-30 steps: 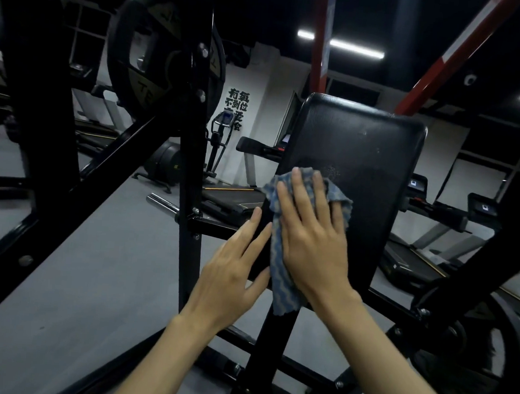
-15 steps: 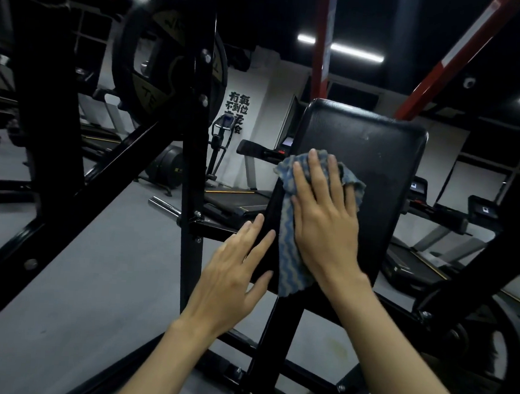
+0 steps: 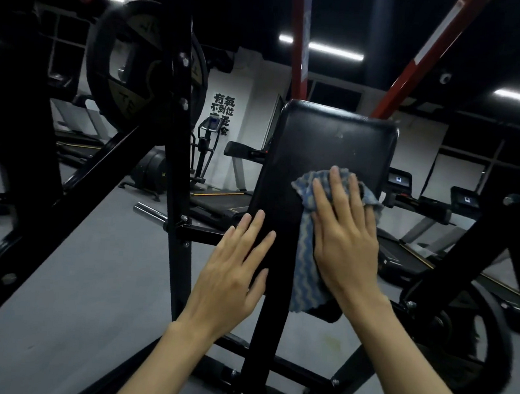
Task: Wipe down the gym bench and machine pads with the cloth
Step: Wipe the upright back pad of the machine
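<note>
A black upright machine pad [image 3: 333,146] stands in front of me on a black post. My right hand [image 3: 345,236] presses a blue-and-grey wavy-striped cloth [image 3: 305,261] flat against the pad's right half, fingers straight and pointing up. The cloth's lower end hangs past the pad's bottom edge. My left hand [image 3: 234,275] rests with straight fingers on the pad's lower left edge, apart from the cloth.
A black frame upright [image 3: 179,166] with a loaded weight plate [image 3: 129,64] stands left of the pad. Another weight plate [image 3: 464,340] sits low on the right. Red struts [image 3: 300,39] rise behind the pad. Treadmills [image 3: 408,253] line the grey floor beyond.
My right hand has slid the cloth from the pad's left edge across to its right half. The left hand has stayed on the lower left edge.
</note>
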Available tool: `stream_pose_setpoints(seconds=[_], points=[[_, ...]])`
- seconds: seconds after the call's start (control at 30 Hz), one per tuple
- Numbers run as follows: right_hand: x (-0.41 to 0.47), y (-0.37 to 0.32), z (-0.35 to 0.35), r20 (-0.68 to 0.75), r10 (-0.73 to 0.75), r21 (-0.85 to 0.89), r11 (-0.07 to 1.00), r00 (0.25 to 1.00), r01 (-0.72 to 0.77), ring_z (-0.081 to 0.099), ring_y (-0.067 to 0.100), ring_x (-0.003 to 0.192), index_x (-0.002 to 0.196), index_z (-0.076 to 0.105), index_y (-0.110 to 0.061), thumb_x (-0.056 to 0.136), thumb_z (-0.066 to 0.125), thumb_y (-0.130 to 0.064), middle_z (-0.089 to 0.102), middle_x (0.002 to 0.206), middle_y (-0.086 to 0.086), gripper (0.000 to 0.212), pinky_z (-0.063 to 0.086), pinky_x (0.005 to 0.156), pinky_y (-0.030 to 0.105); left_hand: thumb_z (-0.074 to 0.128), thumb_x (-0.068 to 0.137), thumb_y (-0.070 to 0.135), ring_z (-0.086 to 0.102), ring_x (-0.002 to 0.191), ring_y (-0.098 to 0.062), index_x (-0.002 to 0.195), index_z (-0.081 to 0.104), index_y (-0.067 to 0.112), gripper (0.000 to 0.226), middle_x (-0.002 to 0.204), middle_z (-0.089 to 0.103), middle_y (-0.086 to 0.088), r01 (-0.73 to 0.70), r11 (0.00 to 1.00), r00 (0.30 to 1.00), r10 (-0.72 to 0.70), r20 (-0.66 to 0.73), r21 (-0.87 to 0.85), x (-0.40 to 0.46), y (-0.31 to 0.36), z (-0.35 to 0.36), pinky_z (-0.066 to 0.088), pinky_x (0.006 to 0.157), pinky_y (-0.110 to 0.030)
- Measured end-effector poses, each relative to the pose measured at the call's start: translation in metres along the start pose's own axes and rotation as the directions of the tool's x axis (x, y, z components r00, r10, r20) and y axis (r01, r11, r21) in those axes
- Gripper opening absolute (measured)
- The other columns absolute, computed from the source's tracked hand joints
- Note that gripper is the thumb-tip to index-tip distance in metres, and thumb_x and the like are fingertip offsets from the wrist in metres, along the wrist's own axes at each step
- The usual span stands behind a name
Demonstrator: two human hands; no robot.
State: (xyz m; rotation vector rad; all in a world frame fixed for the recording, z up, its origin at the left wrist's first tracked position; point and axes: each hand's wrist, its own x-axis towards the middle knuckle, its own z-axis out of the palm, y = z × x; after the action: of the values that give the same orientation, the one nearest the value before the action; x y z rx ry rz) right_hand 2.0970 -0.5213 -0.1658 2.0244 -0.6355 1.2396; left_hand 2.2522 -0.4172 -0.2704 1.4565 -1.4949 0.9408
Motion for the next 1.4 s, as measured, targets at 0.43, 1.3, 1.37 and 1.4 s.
stream_pose_setpoints(seconds=[0.43, 1.3, 1.37, 1.4], points=[[0.019, 0.037, -0.013, -0.037, 0.075, 0.093, 0.993, 0.996, -0.071, 0.002, 0.023, 0.156, 0.159, 0.026, -0.016, 0.108, 0.039, -0.025, 0.012, 0.169, 0.003, 0.053, 0.022, 0.123, 0.05, 0.046, 0.105, 0.028, 0.01, 0.159, -0.023, 0.159, 0.032, 0.011, 0.058, 0.17, 0.016, -0.008, -0.062, 0.998, 0.993, 0.06, -0.106, -0.011, 0.07, 0.03, 0.022, 0.023, 0.126, -0.049], [0.015, 0.049, -0.007, -0.122, -0.04, 0.106, 0.993, 0.992, 0.053, 0.011, 0.026, 0.155, 0.153, 0.039, -0.012, 0.104, 0.049, -0.031, 0.024, 0.165, 0.007, 0.053, 0.03, 0.12, 0.049, 0.048, 0.098, 0.021, 0.027, 0.154, -0.027, 0.149, 0.049, 0.011, 0.052, 0.162, 0.037, -0.01, -0.052, 0.998, 0.956, 0.058, -0.287, 0.029, 0.064, 0.024, 0.038, 0.028, 0.123, -0.055], [0.017, 0.057, -0.008, -0.11, -0.06, 0.066, 0.996, 0.992, 0.068, 0.011, 0.026, 0.155, 0.154, 0.038, -0.013, 0.105, 0.048, -0.033, 0.022, 0.166, 0.007, 0.054, 0.027, 0.121, 0.05, 0.048, 0.098, 0.021, 0.028, 0.154, -0.027, 0.149, 0.05, 0.011, 0.051, 0.161, 0.038, -0.01, -0.036, 0.999, 0.954, 0.041, -0.296, 0.022, 0.064, 0.024, 0.039, 0.028, 0.123, -0.055], [0.024, 0.057, -0.009, -0.11, -0.04, 0.053, 0.998, 0.993, 0.046, 0.008, 0.026, 0.156, 0.155, 0.035, -0.013, 0.105, 0.046, -0.034, 0.02, 0.167, 0.008, 0.056, 0.023, 0.123, 0.05, 0.048, 0.098, 0.021, 0.028, 0.154, -0.027, 0.148, 0.051, 0.011, 0.051, 0.161, 0.038, -0.011, -0.029, 0.999, 0.954, 0.033, -0.299, 0.017, 0.063, 0.025, 0.039, 0.028, 0.123, -0.055]])
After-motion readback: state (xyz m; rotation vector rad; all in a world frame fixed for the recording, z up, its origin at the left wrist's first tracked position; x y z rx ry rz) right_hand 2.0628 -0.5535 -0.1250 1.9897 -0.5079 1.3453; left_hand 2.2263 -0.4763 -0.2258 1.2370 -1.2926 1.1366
